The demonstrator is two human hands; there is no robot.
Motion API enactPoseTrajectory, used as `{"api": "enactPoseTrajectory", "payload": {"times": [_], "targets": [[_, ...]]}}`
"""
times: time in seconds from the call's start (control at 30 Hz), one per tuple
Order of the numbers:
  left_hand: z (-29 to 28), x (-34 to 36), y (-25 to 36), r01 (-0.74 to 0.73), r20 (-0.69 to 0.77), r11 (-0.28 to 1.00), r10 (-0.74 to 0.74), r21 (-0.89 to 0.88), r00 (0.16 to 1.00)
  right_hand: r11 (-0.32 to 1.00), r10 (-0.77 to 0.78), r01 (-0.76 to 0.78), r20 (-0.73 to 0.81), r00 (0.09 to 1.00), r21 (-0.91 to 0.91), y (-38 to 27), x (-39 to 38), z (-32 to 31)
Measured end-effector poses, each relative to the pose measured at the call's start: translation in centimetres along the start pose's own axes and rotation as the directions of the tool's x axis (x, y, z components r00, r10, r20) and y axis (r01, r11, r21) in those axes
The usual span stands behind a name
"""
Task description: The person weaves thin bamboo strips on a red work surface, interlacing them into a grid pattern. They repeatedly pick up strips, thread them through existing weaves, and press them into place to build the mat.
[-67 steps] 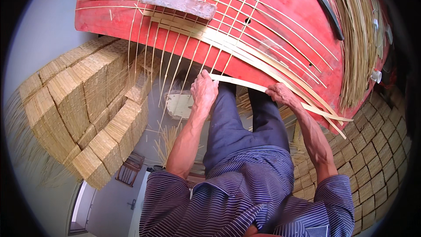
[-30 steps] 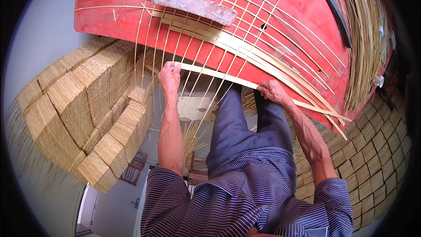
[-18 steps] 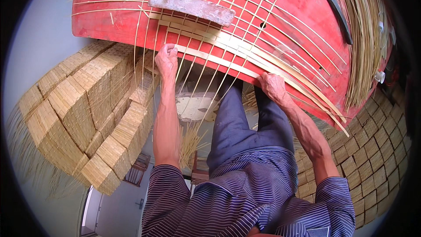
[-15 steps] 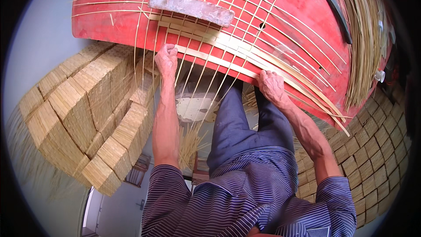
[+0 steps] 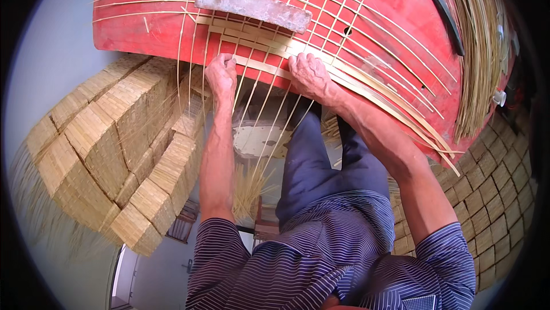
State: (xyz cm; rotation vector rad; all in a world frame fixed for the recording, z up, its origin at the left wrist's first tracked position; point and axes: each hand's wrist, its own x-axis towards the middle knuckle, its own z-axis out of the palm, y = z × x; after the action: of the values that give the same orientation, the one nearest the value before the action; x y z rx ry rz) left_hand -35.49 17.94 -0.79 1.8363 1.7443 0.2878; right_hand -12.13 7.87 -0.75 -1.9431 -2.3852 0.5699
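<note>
A flat pale bamboo strip [image 5: 260, 66] runs across the thin upright strips near the front edge of a red board [image 5: 143, 38]. My left hand [image 5: 222, 72] is closed in a pinch at the strip's left end. Farther right, my right hand [image 5: 309, 75] has its fingers curled over the same strip, knuckles up. Just beyond lies a band of woven flat strips [image 5: 252, 39], part of an open bamboo lattice [image 5: 338, 15]. A stone-like bar [image 5: 252, 9] rests on top of the weave. What the right fingertips grip is partly hidden.
At the board's right lie a dark curved blade-like tool [image 5: 444, 15] and a bundle of thin strips [image 5: 475, 52]. Big stacks of woven bamboo blocks [image 5: 109, 132] stand at left, with more stacked pieces [image 5: 492, 207] at right. Loose strips hang over the board's front edge.
My right hand has slid left along the strip, closer to my left hand. The left hand stays almost in place, still pinching the strip's end.
</note>
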Motion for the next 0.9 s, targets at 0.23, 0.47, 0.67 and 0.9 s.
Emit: {"api": "enactPoseTrajectory", "payload": {"times": [0.23,0.47,0.67,0.9], "targets": [[0.6,1.4,0.7,-0.086,-0.014,0.996,0.086,0.003,0.996,0.999,-0.036,0.037,0.158,0.987,-0.003,0.5,0.5,-0.4],[1.0,-0.4,5.4,-0.520,0.306,0.721,0.422,0.458,0.853,0.981,-0.050,0.030,0.102,0.993,0.190,1.8,0.0,0.5],[3.7,-0.4,5.6,-0.761,0.459,0.422,0.617,0.493,0.639,0.972,-0.049,0.033,0.066,0.997,0.231,2.1,-0.1,0.8],[4.3,0.0,5.4,-0.797,0.501,0.300,0.648,0.525,0.574,0.964,-0.037,0.006,0.113,0.993,0.265,2.2,-0.2,0.3]]}}
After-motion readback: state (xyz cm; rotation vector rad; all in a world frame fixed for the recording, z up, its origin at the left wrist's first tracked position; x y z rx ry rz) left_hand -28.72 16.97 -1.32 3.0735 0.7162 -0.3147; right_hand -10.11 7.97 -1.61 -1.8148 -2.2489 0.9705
